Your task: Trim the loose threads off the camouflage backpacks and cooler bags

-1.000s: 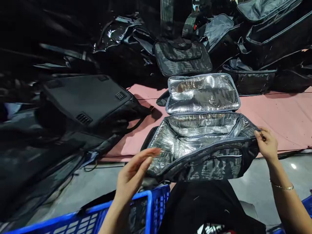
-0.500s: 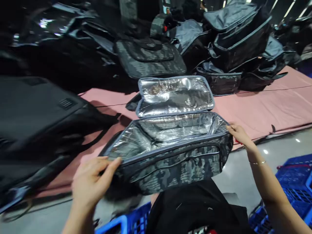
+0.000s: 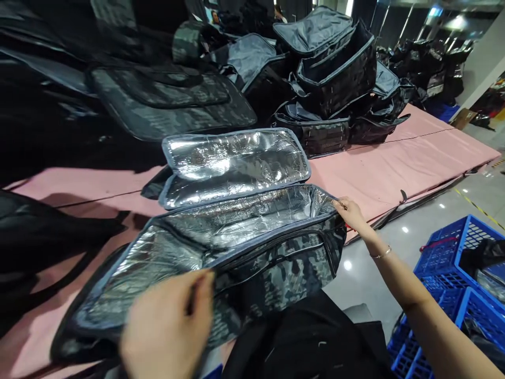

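Note:
An insulated cooler bag point(image 3: 292, 279) in grey camouflage lies in front of me, its silver foil-lined lid point(image 3: 236, 166) folded back and its mouth open. My right hand point(image 3: 351, 211) pinches the rim at the bag's right front corner. Over the front edge, left of the bag's middle, is my left hand point(image 3: 169, 321), smeared by motion. Its fingers are curled with the thumb close to the forefinger; whatever may be between them is hidden. The foil lining point(image 3: 236, 229) shows creases.
Camouflage bags with raised lids point(image 3: 335, 73) are piled at the back of the pink-covered table point(image 3: 394, 163). Another camouflage bag point(image 3: 173, 100) stands behind the lid. Black bags point(image 3: 51, 237) lie at left. Blue crates point(image 3: 442, 263) stand on the floor at right.
My left hand has left the bag's left front corner and come inward along the front edge. The right hand keeps its hold. My view has swung to the right.

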Demonstrator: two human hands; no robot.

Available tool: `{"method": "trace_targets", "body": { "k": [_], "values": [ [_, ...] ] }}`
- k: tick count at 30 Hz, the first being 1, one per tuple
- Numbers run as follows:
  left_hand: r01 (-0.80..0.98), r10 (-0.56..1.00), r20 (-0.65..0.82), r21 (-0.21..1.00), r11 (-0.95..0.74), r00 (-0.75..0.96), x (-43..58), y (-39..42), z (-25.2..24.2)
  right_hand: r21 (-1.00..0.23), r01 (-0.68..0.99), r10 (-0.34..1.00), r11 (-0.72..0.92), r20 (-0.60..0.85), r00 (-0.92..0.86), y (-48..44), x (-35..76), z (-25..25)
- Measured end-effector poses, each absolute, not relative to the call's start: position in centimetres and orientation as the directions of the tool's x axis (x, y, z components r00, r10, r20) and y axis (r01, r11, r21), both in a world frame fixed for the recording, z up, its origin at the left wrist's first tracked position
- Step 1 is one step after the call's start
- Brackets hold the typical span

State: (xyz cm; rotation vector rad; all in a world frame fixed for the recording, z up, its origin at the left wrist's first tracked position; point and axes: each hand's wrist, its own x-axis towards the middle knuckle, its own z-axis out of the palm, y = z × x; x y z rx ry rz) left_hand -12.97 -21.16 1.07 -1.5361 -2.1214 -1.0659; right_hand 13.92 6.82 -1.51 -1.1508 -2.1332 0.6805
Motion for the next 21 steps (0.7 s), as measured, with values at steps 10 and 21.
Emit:
{"method": "trace_targets", "body": {
  "k": [10,21],
  "values": [
    [0.898,0.764,0.514,0.395,0.193,-0.39,-5.0,-16.5,-5.1,-0.68,0.501,0.839,0.536,0.361,-0.407,5.2,15.4,-2.0],
    [0.436,0.313,0.318,0.77,0.466,-0.895,-12.5,-35.0,-6.8,-0.623,0.577,0.849,0.529,0.368,-0.38,4.6,15.8,-2.9]
  ]
}}
